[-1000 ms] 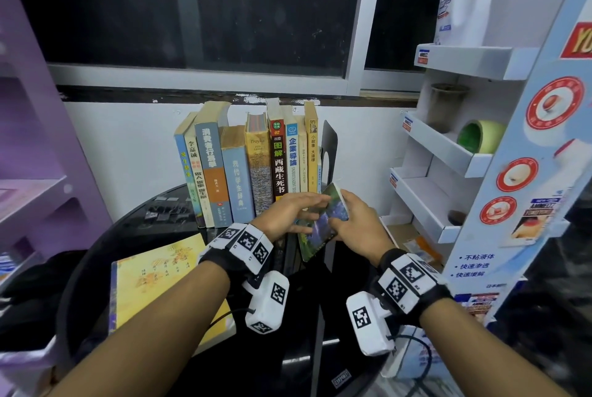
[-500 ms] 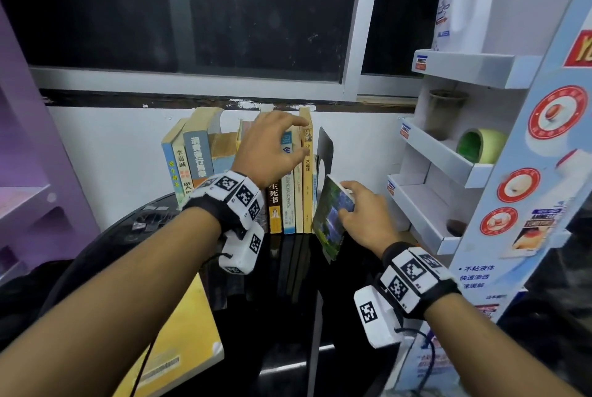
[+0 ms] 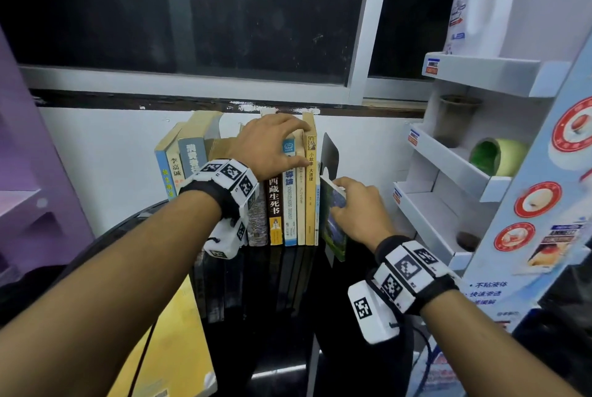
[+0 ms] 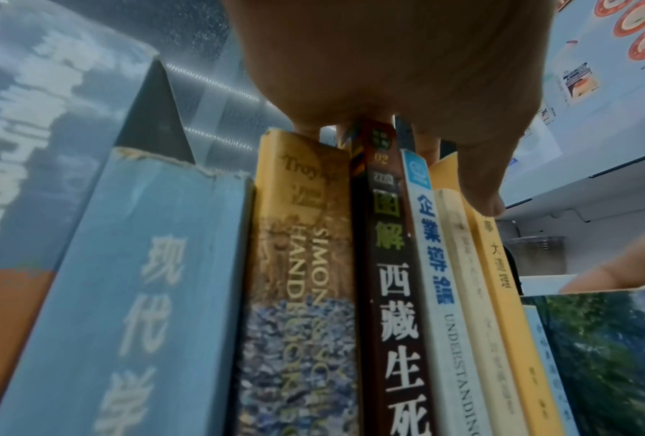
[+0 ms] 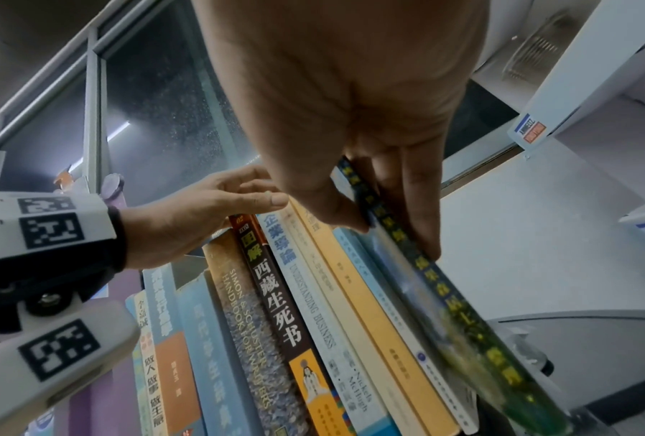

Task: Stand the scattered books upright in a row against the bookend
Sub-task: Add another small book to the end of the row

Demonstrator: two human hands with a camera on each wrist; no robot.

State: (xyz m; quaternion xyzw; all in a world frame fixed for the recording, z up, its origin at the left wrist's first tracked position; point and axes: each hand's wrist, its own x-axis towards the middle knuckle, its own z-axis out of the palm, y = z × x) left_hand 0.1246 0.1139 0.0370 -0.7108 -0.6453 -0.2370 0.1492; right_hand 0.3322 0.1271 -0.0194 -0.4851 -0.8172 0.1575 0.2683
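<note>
Item 1: green-covered book (image 3: 333, 220), thin, landscape picture on the cover, blue spine with yellow characters. It stands nearly upright at the right end of the row, its top edge tilted a little rightward, its foot on the black worktop (image 3: 282, 316), just in front of the black bookend (image 3: 330, 153).

Item 2: right hand (image 3: 358, 211). Its grip is clamped on the top of the green-covered book, thumb on the left face and fingers (image 5: 422, 206) down the right face.

Item 3: row of books (image 3: 288, 198), standing spines outward against the white wall. From the right: a pale blue thin spine, a yellow spine, a cream spine, a white-and-blue spine reading "Understanding Business", a dark brown spine, a mottled "Simon & Schuster Handbook". Further left, several blue-spined volumes lean to the right.

Item 4: left hand (image 3: 269, 146). It rests over the tops of the middle books, fingers spread and lightly bent, thumb (image 4: 481, 188) against the yellow spine near its top. Grip apart, closed round nothing that I can see.

Item 5: yellow book (image 3: 169, 348), lying flat at the near left of the worktop.

Item 6: white cardboard display rack (image 3: 480, 76) at the right, holding a green tape roll (image 3: 496, 156) and a large white jug (image 3: 480, 2).
</note>
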